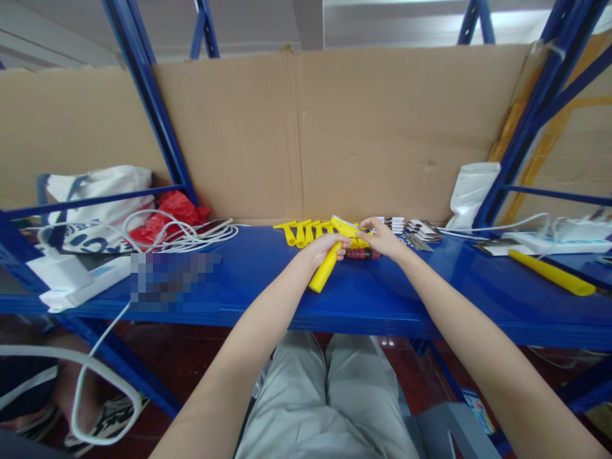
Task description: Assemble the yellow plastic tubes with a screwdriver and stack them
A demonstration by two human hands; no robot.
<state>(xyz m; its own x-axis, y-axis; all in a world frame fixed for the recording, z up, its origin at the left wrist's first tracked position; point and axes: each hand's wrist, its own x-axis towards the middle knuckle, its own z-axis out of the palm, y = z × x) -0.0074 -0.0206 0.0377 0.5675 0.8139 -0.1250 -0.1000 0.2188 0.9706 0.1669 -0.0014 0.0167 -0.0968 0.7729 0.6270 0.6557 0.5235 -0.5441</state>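
Note:
My left hand (324, 247) grips a yellow plastic tool handle (325, 271) that slants down to the left above the blue shelf (268, 280). My right hand (381, 237) pinches the handle's upper end (345, 227). Under my right hand lies a red and black screwdriver (362, 254). Just behind my hands a row of several yellow handles (302, 231) lies on the shelf.
Small grey and white packets (417, 231) lie right of my hands. A long yellow stick (549, 272) and a white power strip (557, 243) sit at far right. White cables (186, 234), a red bag (168, 215) and a white bag (98, 204) are at left. Cardboard (335, 134) backs the shelf.

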